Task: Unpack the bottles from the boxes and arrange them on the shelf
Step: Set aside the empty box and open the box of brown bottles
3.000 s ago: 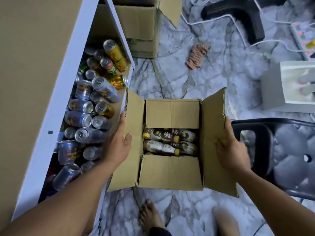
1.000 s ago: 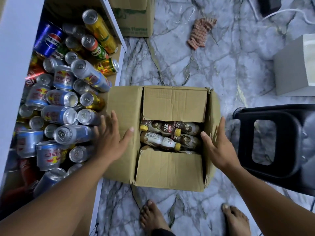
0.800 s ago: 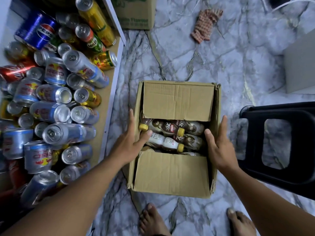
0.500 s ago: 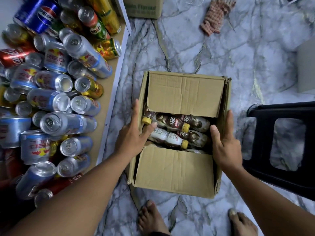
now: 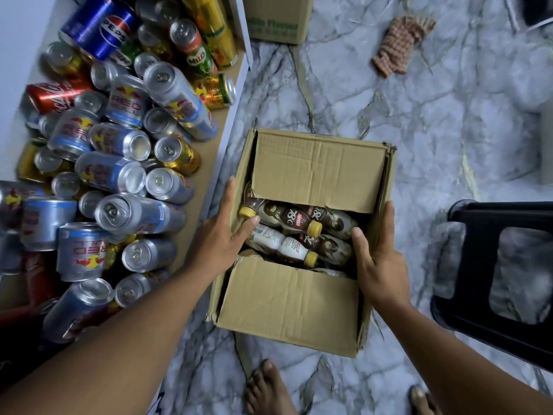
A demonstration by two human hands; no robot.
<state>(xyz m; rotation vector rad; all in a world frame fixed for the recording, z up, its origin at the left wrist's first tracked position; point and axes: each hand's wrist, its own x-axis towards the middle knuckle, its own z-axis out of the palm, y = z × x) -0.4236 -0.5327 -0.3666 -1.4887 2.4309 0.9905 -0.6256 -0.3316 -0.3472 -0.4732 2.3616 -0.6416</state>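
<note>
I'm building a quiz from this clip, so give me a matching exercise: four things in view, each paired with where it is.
Things:
1. Pepsi can
2. checkered cloth
3. black stool
4. yellow-capped bottles

Places:
A. right of the open box
B. inside the open box
C. on the shelf, far end
D. on the marble floor, beyond the box

Pairs: 1-C, 2-D, 3-A, 4-B
</note>
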